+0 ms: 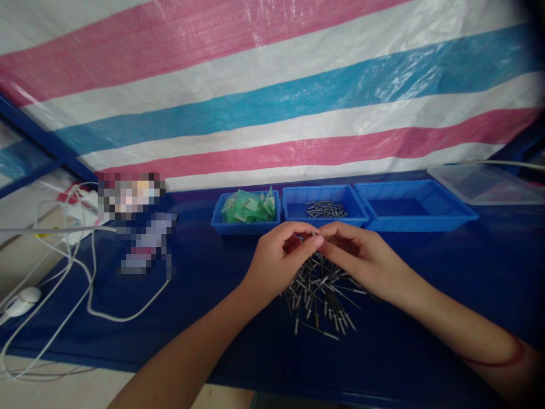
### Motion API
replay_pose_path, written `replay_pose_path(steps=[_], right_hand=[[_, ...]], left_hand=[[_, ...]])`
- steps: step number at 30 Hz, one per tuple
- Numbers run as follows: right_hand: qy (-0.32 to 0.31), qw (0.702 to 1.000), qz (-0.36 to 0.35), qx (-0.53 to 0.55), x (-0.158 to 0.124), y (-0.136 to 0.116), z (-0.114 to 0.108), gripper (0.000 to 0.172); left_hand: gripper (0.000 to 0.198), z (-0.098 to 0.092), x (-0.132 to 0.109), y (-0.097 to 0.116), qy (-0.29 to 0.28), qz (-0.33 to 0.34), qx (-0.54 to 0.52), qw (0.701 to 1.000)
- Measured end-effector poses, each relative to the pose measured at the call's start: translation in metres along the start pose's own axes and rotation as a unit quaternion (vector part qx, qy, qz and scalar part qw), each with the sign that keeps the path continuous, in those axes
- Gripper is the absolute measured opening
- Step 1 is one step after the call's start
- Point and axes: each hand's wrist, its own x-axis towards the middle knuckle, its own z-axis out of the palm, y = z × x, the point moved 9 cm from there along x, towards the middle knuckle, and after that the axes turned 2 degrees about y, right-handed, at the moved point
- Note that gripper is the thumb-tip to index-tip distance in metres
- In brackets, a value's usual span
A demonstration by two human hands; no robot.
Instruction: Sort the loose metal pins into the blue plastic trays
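Note:
My left hand (275,255) and my right hand (368,258) meet fingertip to fingertip above the table. Both are closed in a pinch, and a small metal end of a blind rivet (314,233) shows between them; the fingers hide most of it. Right beneath them spreads a loose pile of blind rivets (320,281) with long thin stems, partly covered by my hands. Just behind stands a blue tray (361,215) with several rivet-like metal pins (327,209) lying in it.
To the left, another blue tray (217,226) holds green packets (249,206). A third blue tray (460,215) stands at right, near a clear plastic lid (477,184). White cables (91,284) and a white mouse (25,300) lie at left. Striped sheeting (272,108) hangs behind.

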Motion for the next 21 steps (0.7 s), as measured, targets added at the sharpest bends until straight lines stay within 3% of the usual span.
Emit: replay_pose_path(steps=[12,21], right_hand=[[0.099,0.995,-0.002,0.005,0.000,0.001,-0.020,0.016],[0.117,0.993,-0.021,0.003,-0.002,-0.006,-0.027,0.014]], left_hand=[[0.017,-0.006,0.001,0.006,0.025,0.013,0.015,1.000],[0.018,-0.004,0.003,0.001,0.006,0.013,0.020,1.000]])
